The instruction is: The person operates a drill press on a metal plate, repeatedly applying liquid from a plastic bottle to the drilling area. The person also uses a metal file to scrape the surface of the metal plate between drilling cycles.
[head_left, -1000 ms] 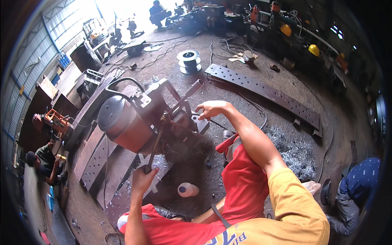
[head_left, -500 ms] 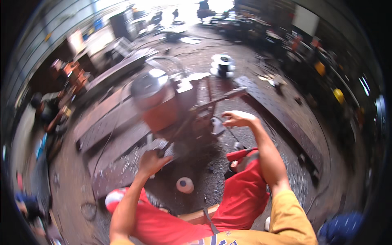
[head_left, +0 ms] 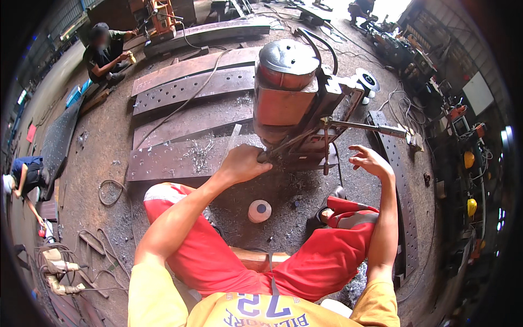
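A magnetic drill press with a grey-capped motor [head_left: 286, 103] stands in front of me on a steel plate. My left hand [head_left: 243, 163] is closed around the end of a dark bar at its lower left, which looks like one of its feed handle's arms. Another arm of the feed handle [head_left: 376, 128] points right, and a third hangs down. My right hand [head_left: 371, 161] is raised just below the right arm's end, fingers apart and slightly curled, holding nothing. The drill bit is hidden behind the motor and my left hand.
A white bottle with a blue cap [head_left: 260, 211] stands between my legs. Drilled steel plates [head_left: 190, 90] with metal shavings lie to the left, another perforated bar [head_left: 400, 218] to the right. A cable spool [head_left: 368, 80] stands beyond. Two people [head_left: 106, 57] crouch on the left.
My view has turned left, so the drill appears farther right. My left hand remains at the bar; my right hand stays raised and empty.
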`<move>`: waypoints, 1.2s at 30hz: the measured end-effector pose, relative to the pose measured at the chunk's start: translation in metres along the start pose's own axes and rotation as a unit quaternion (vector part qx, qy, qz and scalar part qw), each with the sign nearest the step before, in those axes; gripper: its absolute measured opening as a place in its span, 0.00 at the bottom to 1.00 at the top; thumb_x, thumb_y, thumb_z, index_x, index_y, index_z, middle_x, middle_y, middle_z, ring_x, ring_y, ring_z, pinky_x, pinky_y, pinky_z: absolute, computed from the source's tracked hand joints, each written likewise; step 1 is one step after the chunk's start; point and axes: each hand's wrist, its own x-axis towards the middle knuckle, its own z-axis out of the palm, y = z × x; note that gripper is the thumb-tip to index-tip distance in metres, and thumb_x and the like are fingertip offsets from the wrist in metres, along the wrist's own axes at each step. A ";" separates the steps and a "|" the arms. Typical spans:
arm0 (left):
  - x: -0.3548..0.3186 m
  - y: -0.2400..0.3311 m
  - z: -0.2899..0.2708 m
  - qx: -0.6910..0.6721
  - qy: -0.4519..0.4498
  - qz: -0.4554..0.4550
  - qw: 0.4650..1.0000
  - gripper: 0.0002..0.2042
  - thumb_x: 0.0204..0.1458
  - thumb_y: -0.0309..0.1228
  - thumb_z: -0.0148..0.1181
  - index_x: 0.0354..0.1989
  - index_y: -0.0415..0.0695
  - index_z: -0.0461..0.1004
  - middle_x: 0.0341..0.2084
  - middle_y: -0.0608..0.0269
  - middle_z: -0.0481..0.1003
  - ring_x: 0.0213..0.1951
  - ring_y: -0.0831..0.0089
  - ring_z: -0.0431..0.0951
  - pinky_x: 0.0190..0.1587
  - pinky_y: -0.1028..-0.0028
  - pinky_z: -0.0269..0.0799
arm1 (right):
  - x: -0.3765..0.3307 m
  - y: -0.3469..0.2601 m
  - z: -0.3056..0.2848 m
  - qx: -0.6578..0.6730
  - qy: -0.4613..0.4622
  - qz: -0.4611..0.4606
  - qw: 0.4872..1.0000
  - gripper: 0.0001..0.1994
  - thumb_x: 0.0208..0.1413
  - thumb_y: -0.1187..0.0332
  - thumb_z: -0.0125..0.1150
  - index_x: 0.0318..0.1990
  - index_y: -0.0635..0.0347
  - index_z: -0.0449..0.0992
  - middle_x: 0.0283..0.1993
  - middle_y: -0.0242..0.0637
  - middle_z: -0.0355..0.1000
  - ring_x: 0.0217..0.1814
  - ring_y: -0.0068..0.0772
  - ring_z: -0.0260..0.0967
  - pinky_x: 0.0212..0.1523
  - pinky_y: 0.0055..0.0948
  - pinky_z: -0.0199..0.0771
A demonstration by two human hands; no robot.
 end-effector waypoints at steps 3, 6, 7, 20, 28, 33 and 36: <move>0.001 -0.002 0.001 -0.006 -0.003 -0.004 1.000 0.22 0.48 0.49 0.65 0.34 0.38 0.81 0.26 0.44 0.79 0.34 0.45 0.80 0.38 0.55 0.73 | 0.003 -0.001 0.000 0.000 0.006 -0.005 1.000 0.30 0.60 0.57 0.66 0.66 0.59 0.67 0.43 0.40 0.79 0.40 0.26 0.77 0.43 0.30 0.75; 0.001 -0.001 0.002 0.000 0.006 -0.004 1.000 0.21 0.49 0.49 0.65 0.34 0.39 0.81 0.27 0.44 0.79 0.34 0.45 0.80 0.39 0.55 0.73 | 0.004 -0.002 0.001 -0.006 0.006 0.000 1.000 0.30 0.59 0.57 0.66 0.66 0.59 0.68 0.42 0.39 0.80 0.40 0.25 0.77 0.43 0.30 0.75; 0.000 -0.001 0.003 0.004 0.012 -0.002 1.000 0.21 0.49 0.49 0.65 0.34 0.39 0.81 0.27 0.44 0.79 0.35 0.45 0.80 0.39 0.55 0.73 | 0.004 -0.001 0.002 -0.006 0.004 0.002 1.000 0.30 0.59 0.57 0.66 0.66 0.59 0.68 0.42 0.39 0.80 0.40 0.25 0.77 0.42 0.30 0.75; 0.001 0.008 -0.006 -0.003 -0.042 -0.031 0.999 0.22 0.50 0.50 0.63 0.35 0.39 0.81 0.30 0.43 0.80 0.37 0.44 0.80 0.43 0.53 0.74 | 0.001 0.003 0.001 -0.011 0.009 -0.001 1.000 0.31 0.59 0.57 0.65 0.67 0.59 0.66 0.44 0.42 0.81 0.38 0.26 0.78 0.45 0.31 0.75; 0.000 0.005 -0.001 -0.006 0.003 -0.009 1.000 0.20 0.51 0.49 0.64 0.31 0.40 0.80 0.25 0.45 0.79 0.33 0.44 0.80 0.38 0.53 0.73 | 0.001 0.002 0.000 -0.008 0.005 -0.017 1.000 0.29 0.59 0.58 0.65 0.66 0.59 0.67 0.44 0.42 0.81 0.38 0.27 0.78 0.44 0.32 0.76; -0.001 0.003 -0.001 -0.011 0.004 -0.003 1.000 0.20 0.51 0.48 0.64 0.31 0.40 0.80 0.26 0.44 0.79 0.33 0.44 0.80 0.38 0.53 0.73 | 0.003 0.000 0.002 -0.011 0.004 -0.020 1.000 0.29 0.59 0.59 0.65 0.66 0.59 0.67 0.44 0.42 0.81 0.38 0.27 0.78 0.43 0.32 0.77; 0.000 0.001 0.001 -0.010 0.003 -0.001 1.000 0.20 0.50 0.48 0.65 0.32 0.40 0.80 0.26 0.44 0.79 0.32 0.44 0.80 0.38 0.53 0.73 | 0.004 -0.001 0.002 -0.005 0.004 -0.020 1.000 0.29 0.59 0.59 0.65 0.65 0.58 0.67 0.42 0.42 0.81 0.37 0.26 0.78 0.42 0.31 0.76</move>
